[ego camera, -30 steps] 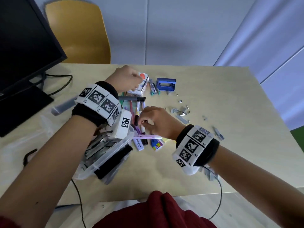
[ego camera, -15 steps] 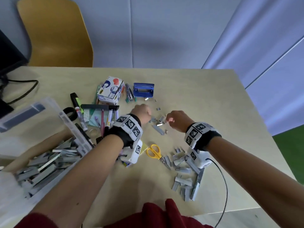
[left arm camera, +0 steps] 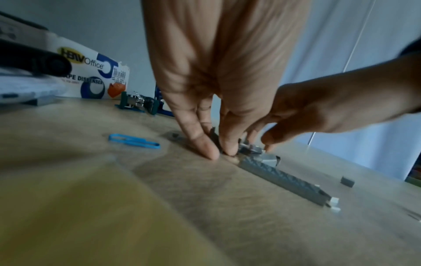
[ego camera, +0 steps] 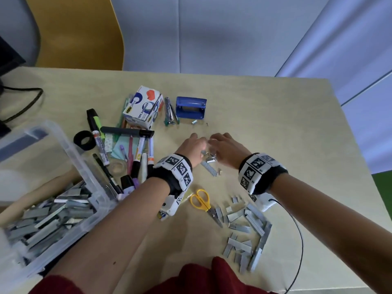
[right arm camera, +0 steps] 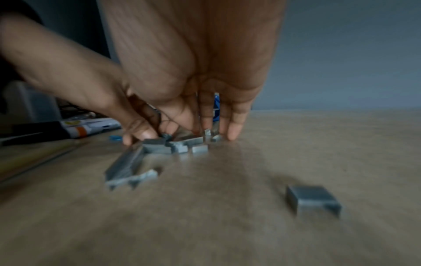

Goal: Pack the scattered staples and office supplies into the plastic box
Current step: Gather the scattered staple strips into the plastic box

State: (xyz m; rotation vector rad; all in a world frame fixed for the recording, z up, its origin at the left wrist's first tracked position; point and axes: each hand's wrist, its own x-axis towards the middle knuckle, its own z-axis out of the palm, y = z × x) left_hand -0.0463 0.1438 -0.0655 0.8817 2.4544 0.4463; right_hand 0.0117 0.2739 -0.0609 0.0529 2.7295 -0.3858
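Observation:
Loose grey staple pieces (ego camera: 209,159) lie mid-table between my two hands. My left hand (ego camera: 196,143) points its fingers down at the table. In the left wrist view the left hand (left arm camera: 216,151) pinches a small dark staple piece (left arm camera: 213,135) between thumb and finger. My right hand (ego camera: 214,141) faces it, its straight fingers (right arm camera: 234,131) touching the table behind the staple pieces (right arm camera: 175,146). A long staple strip (left arm camera: 284,176) lies just in front of the hands. The clear plastic box (ego camera: 84,166) at lower left holds several staple strips.
A pile of staple strips (ego camera: 246,225) and yellow scissors (ego camera: 200,200) lie near the front edge. Markers (ego camera: 137,158), a tape dispenser box (ego camera: 144,109), a blue hole punch (ego camera: 191,107) and a black tape roll (ego camera: 84,140) sit behind. A blue paper clip (left arm camera: 134,142) lies left.
Both hands left the box and markers and moved right to the loose staples. In the last half second they drew together, fingertips down around the pieces.

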